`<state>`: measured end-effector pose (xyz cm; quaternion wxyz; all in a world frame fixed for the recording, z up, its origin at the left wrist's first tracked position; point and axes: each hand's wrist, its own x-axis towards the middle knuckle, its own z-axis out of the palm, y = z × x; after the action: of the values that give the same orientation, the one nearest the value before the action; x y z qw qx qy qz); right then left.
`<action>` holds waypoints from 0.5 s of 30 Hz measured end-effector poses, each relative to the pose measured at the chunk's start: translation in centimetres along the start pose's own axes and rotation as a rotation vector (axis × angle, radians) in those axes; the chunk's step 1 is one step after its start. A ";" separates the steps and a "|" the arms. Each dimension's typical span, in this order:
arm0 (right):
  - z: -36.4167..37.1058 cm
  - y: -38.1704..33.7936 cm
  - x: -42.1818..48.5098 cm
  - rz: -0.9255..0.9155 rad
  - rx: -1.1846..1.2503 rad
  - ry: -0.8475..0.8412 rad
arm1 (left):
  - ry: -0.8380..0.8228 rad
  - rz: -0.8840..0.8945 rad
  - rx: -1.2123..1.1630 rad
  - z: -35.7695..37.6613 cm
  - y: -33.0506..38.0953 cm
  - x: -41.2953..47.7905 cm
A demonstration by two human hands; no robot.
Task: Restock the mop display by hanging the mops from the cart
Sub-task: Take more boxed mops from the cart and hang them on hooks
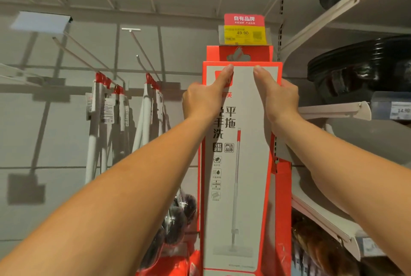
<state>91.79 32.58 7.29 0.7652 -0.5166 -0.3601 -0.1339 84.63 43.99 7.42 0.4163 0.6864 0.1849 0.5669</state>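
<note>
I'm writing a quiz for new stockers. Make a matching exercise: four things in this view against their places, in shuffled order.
1 mop box
2 price tag
3 hanging mops
4 black stack

A on hooks at left
B on the right shelf
C gripped by left hand and right hand
D above the box

Pairs: 1-C, 2-D, 3-A, 4-B

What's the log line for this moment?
phase: hanging | mop box: held upright | left hand: grips left edge | right hand: grips right edge

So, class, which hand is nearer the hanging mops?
Left. The left hand grips the mop box on the edge beside the hanging mops; the right hand grips its far edge.
</note>
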 end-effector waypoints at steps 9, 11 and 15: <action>-0.5 0.1 1.3 0.035 0.048 -0.031 | 0.004 0.021 0.007 0.7 1.0 0.2; -0.5 0.3 1.6 0.046 0.054 -0.032 | 0.018 0.016 0.023 0.9 0.8 0.3; -0.5 1.0 2.1 0.078 0.051 -0.050 | 0.037 0.001 0.058 1.5 0.3 0.8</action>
<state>94.03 32.91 7.92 0.7736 -0.5136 -0.3620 -0.0819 86.16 43.85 8.15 0.3925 0.6878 0.2087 0.5739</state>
